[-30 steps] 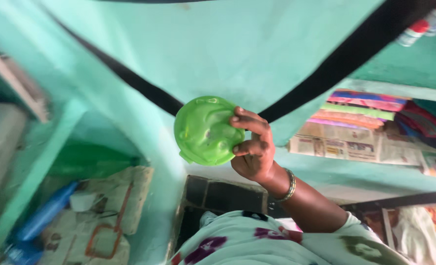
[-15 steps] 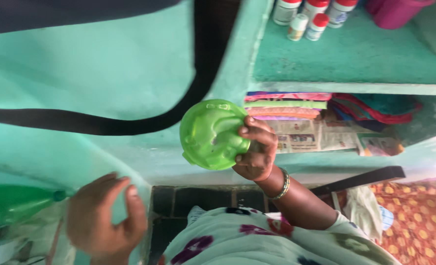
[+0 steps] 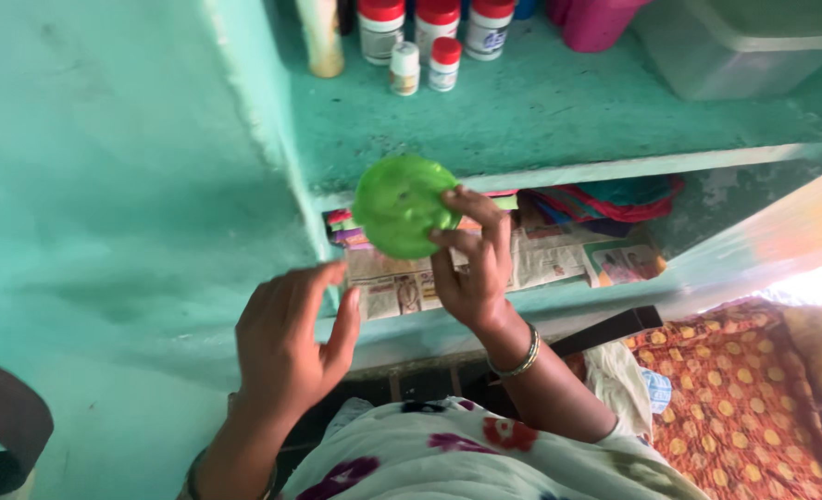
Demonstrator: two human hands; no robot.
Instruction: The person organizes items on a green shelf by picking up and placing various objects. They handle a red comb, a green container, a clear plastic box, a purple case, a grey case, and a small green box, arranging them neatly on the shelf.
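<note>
Right hand [image 3: 471,278] holds a round green lid [image 3: 402,206] by its right edge, fingers [image 3: 474,206] pinched on the rim and thumb side partly hidden behind it. Lid is raised in the air, face roughly toward the camera, in front of the edge of the upper shelf [image 3: 559,120], not resting on anything. Bangle [image 3: 520,356] on the right wrist.

Left hand [image 3: 286,338] is empty, fingers spread wide and loosely curled, palm turned toward the lid. It sits below and left of the lid, near but apart from it, not touching the right hand. It's motion-blurred, so exact finger pose is hard to read.

Upper shelf: a row of white bottles with red caps [image 3: 434,28], two smaller ones in front, a tall yellowish bottle [image 3: 322,37] at left, a pink container [image 3: 596,20] and a clear plastic box [image 3: 744,46] at right. All well behind the lid.

Lower shelf: lined with newspaper [image 3: 559,259], folded coloured cloths [image 3: 605,199] stacked on it, directly behind the lid and right hand.

Turquoise wall [image 3: 105,185] fills the left side. Orange patterned cloth [image 3: 744,398] lower right. Floral white garment [image 3: 467,458] at the bottom edge.
</note>
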